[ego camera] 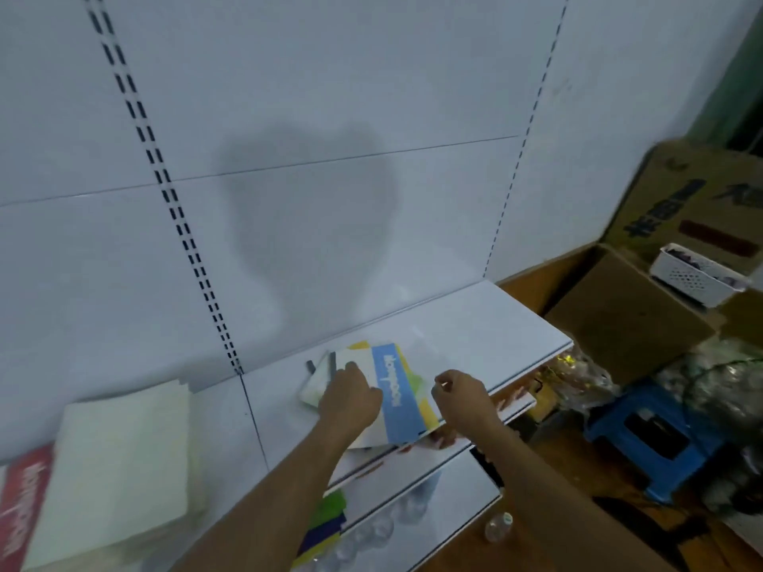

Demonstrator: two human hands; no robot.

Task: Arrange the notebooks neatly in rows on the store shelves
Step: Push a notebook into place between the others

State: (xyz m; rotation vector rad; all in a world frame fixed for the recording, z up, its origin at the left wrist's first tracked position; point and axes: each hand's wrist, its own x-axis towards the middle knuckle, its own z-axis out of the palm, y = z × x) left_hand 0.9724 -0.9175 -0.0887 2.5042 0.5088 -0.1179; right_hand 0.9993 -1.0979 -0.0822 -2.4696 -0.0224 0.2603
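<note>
A shop's stock area: white metal shelves [454, 324] on slotted uprights [165, 187], notebooks [396, 386] laid flat, cardboard boxes [627, 315] (one printed) and a blue stool [656, 439] alongside.

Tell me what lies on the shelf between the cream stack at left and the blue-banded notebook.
Bare white shelf between cream stack and blue-banded notebook, in the head view.

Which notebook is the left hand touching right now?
The blue-banded notebook atop the small pile on the white shelf; the left hand rests on it. The red notebook lies far left, untouched.
</note>
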